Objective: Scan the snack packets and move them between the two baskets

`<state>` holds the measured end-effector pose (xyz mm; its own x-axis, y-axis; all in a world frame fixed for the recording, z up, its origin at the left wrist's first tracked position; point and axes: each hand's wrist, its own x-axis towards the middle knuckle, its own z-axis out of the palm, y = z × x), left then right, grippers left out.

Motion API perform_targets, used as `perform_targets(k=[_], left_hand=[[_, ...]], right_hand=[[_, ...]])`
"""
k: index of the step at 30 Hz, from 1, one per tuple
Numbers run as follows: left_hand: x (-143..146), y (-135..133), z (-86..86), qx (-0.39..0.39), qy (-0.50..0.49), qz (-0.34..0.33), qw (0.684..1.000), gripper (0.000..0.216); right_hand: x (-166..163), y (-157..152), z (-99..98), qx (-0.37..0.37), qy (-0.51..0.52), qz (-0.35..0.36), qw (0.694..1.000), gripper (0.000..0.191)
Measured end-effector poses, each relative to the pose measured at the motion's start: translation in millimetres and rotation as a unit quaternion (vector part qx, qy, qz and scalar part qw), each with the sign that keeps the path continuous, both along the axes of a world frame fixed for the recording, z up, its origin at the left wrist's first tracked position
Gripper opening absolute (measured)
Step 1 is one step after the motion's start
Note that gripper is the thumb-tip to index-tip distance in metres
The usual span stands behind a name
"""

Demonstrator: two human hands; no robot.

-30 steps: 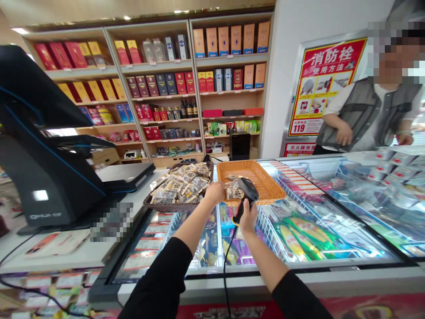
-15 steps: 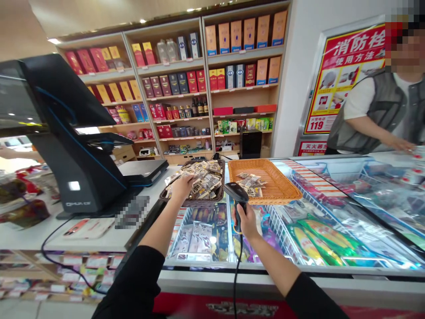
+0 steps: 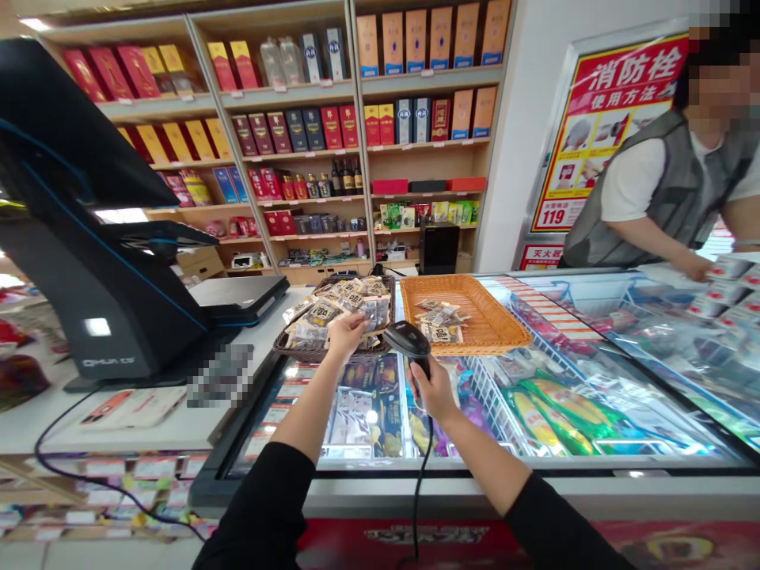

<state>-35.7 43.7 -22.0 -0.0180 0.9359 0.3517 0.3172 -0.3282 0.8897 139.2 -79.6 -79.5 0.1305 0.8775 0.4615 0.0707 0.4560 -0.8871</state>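
My left hand (image 3: 345, 336) reaches into a dark brown woven basket (image 3: 280, 345) heaped with small clear-and-tan snack packets (image 3: 317, 321). Its fingers are pinched together on a packet near the basket's front right part; the fingertips are partly lost among the wrappers. My right hand (image 3: 435, 389) is wrapped round the handle of a black barcode scanner (image 3: 408, 339). The scanner's head is tilted toward the dark basket, and its cable hangs down in front of the freezer. Just behind the scanner, an orange wicker basket (image 3: 495, 321) holds several similar packets (image 3: 440, 317).
Both baskets rest on a glass-topped freezer (image 3: 371, 467) with bagged goods inside. To the left stand a black checkout terminal (image 3: 136, 301), a scale (image 3: 237, 294) and a phone (image 3: 134, 405). A person (image 3: 659, 190) leans over stacked tubs (image 3: 727, 285) at right. Boxed goods fill the shelves behind.
My left hand has moved right and forward across the packets in the dark basket. The scanner has shifted slightly left in view. The person at right has bent further toward the tubs.
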Motion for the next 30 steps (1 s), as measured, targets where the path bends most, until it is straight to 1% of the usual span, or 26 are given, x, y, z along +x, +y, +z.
perform_targets(k=[3,6,10,14,19,21,23,25,26,28,30], left_hand=[[1,-2,0.8,0.004,0.058,-0.04,0.997,0.026],[3,-4,2.2,0.01,0.112,-0.06,0.992,0.023],[3,-5,2.8,0.019,0.126,-0.059,0.99,0.023],[2,-2,-0.5,0.025,0.127,-0.064,0.989,0.021],[2,-1,-4.1,0.033,0.132,-0.048,0.989,0.023],[3,-4,-1.5,0.05,0.14,-0.022,0.989,0.024],[8,-8,3.7,0.089,0.151,0.013,0.984,0.026],[18,-11,10.3,0.149,0.183,0.023,0.971,0.027],[25,-11,13.4,0.183,0.21,0.012,0.96,0.028],[43,-11,17.9,0.243,0.284,-0.026,0.927,0.032],[63,-8,19.0,0.273,0.379,-0.07,0.881,0.038]], right_hand=[[-1,-1,-0.8,0.005,0.029,0.009,1.0,0.027],[-2,-2,-0.6,0.004,0.047,0.01,0.999,0.028],[-1,-2,-0.3,0.003,0.05,0.014,0.999,0.028],[-1,-1,-0.4,0.003,0.05,0.017,0.999,0.028],[-1,-1,1.1,0.008,0.074,0.022,0.997,0.028],[0,0,2.6,0.01,0.111,0.012,0.994,0.028],[4,4,4.7,0.019,0.171,-0.01,0.985,0.029],[10,9,7.6,0.032,0.24,-0.047,0.969,0.03],[14,11,9.2,0.04,0.269,-0.07,0.96,0.03],[22,14,12.6,0.052,0.306,-0.118,0.943,0.031],[28,16,15.3,0.056,0.325,-0.152,0.932,0.031]])
